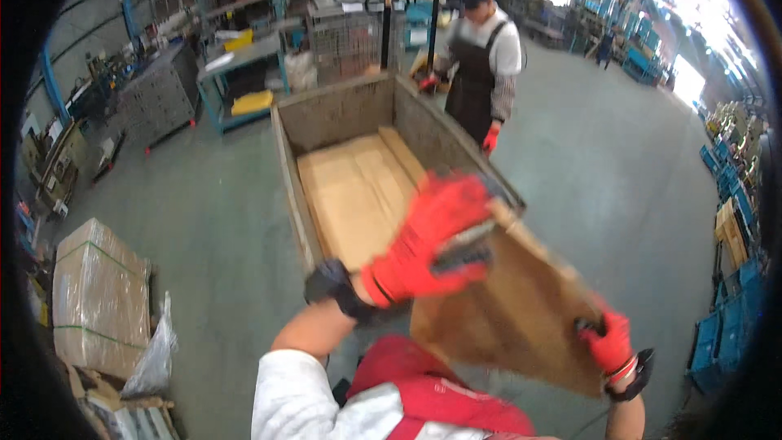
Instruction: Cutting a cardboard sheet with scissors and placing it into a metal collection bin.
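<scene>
My right hand [609, 345], in a red glove with a dark palm, closes on the right edge of a brown cardboard sheet [517, 310]. The sheet slants at the near right end of an open metal bin [295, 208]. My left hand [432, 236], gloved alike, is raised over the bin's near end, in front of the sheet's far left corner. Motion smears its fingers, so whether they grip that corner is unclear. Inside the bin, flat cardboard [350, 187] covers the bottom, and a narrow folded strip [401, 155] lies along the right wall.
A co-worker in a dark apron [472, 73] and red gloves stands beyond the bin's right side. Far left are a blue-framed table [244, 57] and a grey cabinet [159, 98]. A plastic-wrapped carton stack [99, 293] stands near left; blue racks [725, 326] line the right.
</scene>
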`<state>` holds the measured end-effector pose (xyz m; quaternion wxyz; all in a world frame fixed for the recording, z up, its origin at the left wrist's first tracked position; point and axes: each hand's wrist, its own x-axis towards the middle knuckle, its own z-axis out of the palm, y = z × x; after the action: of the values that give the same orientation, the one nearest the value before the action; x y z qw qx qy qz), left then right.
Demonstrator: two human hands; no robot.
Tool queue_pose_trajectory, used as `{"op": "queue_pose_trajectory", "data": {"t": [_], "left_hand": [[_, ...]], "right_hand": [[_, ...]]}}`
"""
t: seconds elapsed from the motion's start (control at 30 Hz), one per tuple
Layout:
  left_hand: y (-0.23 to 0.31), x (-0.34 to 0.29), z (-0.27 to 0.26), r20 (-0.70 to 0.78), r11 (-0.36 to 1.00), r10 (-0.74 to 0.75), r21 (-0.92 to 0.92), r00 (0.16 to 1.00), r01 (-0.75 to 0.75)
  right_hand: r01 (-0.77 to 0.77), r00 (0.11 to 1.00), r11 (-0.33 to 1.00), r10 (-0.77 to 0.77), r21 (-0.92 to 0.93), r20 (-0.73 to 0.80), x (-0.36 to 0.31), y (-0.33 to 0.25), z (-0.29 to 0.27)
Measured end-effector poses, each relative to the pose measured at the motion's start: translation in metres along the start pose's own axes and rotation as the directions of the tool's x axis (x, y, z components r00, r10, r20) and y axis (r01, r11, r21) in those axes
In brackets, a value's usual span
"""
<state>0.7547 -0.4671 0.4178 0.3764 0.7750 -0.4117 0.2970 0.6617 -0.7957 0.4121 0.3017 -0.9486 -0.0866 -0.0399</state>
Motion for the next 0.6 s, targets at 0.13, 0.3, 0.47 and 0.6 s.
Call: {"op": "queue_pose_trajectory", "data": {"t": [0.13,0.3,0.47,0.6], "left_hand": [[-0.038,-0.033,-0.011,-0.152,0.836,-0.472,-0.388,0.868,0.387],[-0.084,-0.087,0.004,-0.014,0.800,-0.553,-0.290,0.833,0.526],[-0.148,-0.120,0.028,-0.192,0.777,-0.629,-0.111,0.753,0.620],[-0.205,-0.156,0.019,-0.157,0.349,-0.918,-0.758,0.364,0.551]], "right_hand": [[-0.029,0.979,0.992,0.052,0.119,-0.195,-0.004,0.005,-0.047],[0.031,0.914,0.991,0.025,0.131,-0.406,-0.019,0.059,-0.108],[0.339,0.788,0.818,0.022,0.464,-0.615,0.001,0.082,-0.158],[0.423,0.696,0.876,-0.150,0.232,-0.702,0.070,0.094,-0.146]]}}
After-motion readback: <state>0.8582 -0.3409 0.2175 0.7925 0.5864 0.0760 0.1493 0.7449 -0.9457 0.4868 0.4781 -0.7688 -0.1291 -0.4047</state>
